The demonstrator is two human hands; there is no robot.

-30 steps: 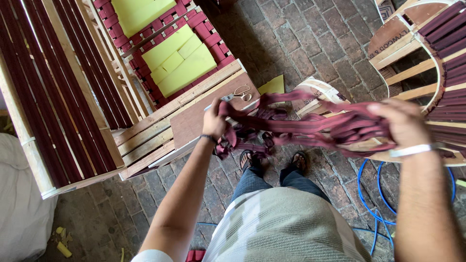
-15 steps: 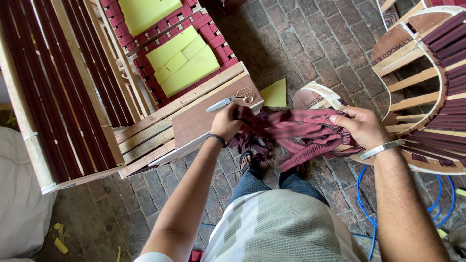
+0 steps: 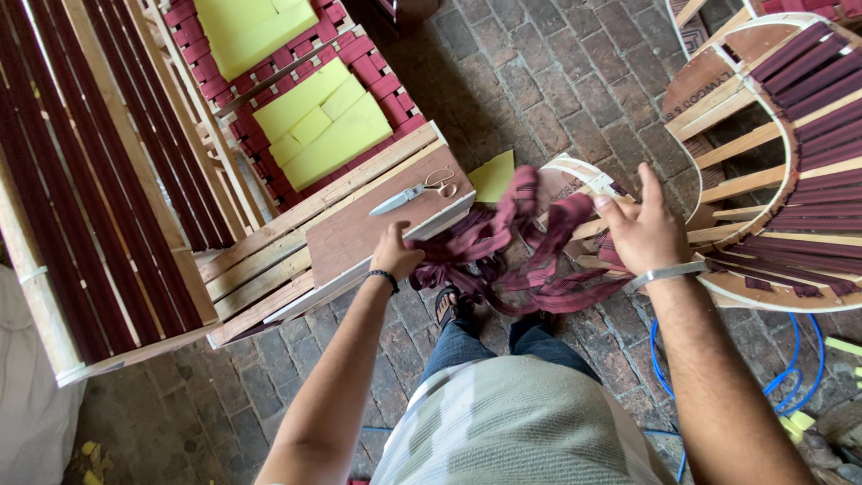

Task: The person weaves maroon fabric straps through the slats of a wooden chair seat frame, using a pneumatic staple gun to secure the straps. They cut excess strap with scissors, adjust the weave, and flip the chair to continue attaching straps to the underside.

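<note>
A tangled bundle of maroon webbing straps (image 3: 512,247) hangs between my two hands above my feet. My left hand (image 3: 395,253) is closed on the bundle's left end, beside the edge of a brown board (image 3: 359,235). My right hand (image 3: 642,229), with a silver bracelet on the wrist, grips the right end of the straps, fingers partly spread. A pair of scissors (image 3: 411,192) lies on the board just above my left hand.
A wooden frame (image 3: 260,260) strung with maroon straps and yellow-green foam pads (image 3: 323,126) stands to the left. A round wooden frame with maroon straps (image 3: 781,153) is at the right. Blue hose (image 3: 790,377) lies on the brick floor.
My hands have come closer together, then lowered, gathering the stretched straps into a loose bunch. My left hand now sits at the board's edge.
</note>
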